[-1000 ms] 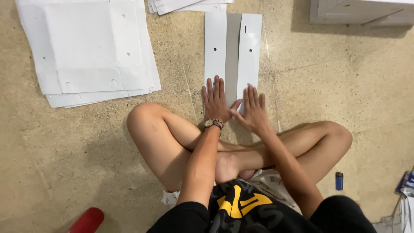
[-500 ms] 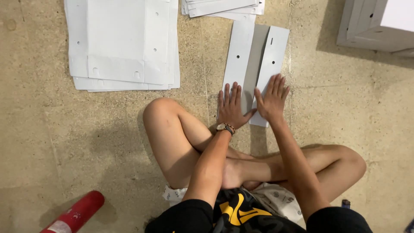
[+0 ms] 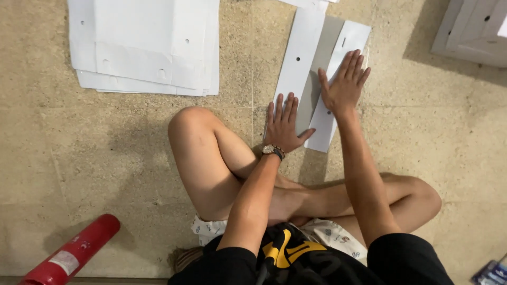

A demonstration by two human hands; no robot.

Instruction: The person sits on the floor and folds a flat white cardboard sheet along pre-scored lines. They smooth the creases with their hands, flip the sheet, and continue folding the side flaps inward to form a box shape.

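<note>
A folded white cardboard blank (image 3: 317,79) is being pressed flat against the stone floor (image 3: 132,153), just beyond the crossed legs of the seated person. Its long axis is running from near to far, leaning slightly to the right at the far end, so it is lying straight ahead of both hands. The left hand (image 3: 283,124) is being held open, fingers spread, palm down on the near end of the left flap. The right hand (image 3: 343,84) is likewise being held flat and open, farther out on the right flap, the thumb reaching into the grey centre strip. Nothing is being gripped by either hand; both are only bearing down. The left hand is the nearer one to the body, the right the farther along the blank.

One blank is being worked. One stack of white sheets (image 3: 145,47) is lying far left, well apart. One red cylinder (image 3: 71,253) is lying near left. One pale framed piece (image 3: 470,31) is showing far right.
</note>
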